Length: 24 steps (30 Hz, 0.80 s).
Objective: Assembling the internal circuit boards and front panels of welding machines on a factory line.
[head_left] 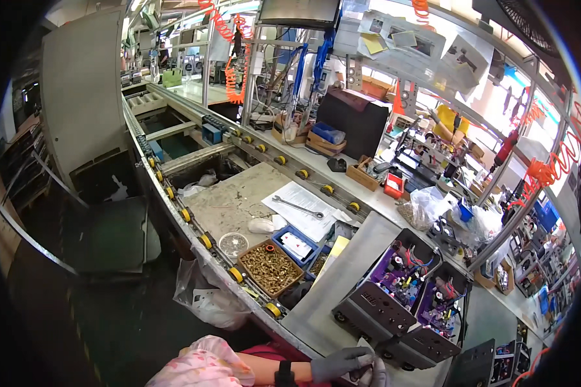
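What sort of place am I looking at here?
Most likely a factory assembly line: yellow rollers edge the long track, open dark-cased units with exposed wiring stand beside it, and coiled orange hoses hang above the benches.

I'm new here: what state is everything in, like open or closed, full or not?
Left hand: gloved, fingers bent, grip unclear
Right hand: gloved, fingers bent, grip unclear
Left black case: open on top, wires showing
Case beside it: also open on top
Brown box: open, filled with brass-coloured pieces
Blue tray: open, holding white packets
Wrench: lying on paper
Orange hose: coiled, hanging
Clear plastic bag: hanging
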Motion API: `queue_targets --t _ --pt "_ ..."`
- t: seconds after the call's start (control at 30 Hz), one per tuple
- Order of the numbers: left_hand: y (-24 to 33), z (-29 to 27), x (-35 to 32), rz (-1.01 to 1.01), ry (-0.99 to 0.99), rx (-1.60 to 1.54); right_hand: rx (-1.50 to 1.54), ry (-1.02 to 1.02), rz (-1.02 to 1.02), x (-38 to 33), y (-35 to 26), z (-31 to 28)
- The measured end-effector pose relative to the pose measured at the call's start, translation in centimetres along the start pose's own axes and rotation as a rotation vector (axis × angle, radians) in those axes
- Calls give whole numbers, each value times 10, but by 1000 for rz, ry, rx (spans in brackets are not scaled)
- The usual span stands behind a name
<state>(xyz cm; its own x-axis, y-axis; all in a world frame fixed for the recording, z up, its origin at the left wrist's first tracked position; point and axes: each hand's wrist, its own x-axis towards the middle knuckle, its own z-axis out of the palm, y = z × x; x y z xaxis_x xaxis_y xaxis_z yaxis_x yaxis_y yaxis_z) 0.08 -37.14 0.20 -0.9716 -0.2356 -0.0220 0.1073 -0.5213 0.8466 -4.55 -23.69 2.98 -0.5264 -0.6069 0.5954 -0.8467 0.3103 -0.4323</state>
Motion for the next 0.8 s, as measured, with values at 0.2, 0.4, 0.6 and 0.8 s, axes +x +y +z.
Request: queue_targets --t 0.2,0.4,0.6,0.8 --pt "-6 -6 -3 44 -21 23 1 -21 -3 1 -4 0" --pt "-23 -32 0 65 -222 49 41 -63 -87 3 0 5" --pt "-12 -22 -7 -45 -7 17 27 -8 -192 8 3 15" --pt "-13 -28 -3 -28 -107 15 64 -7 -192 18 4 18"
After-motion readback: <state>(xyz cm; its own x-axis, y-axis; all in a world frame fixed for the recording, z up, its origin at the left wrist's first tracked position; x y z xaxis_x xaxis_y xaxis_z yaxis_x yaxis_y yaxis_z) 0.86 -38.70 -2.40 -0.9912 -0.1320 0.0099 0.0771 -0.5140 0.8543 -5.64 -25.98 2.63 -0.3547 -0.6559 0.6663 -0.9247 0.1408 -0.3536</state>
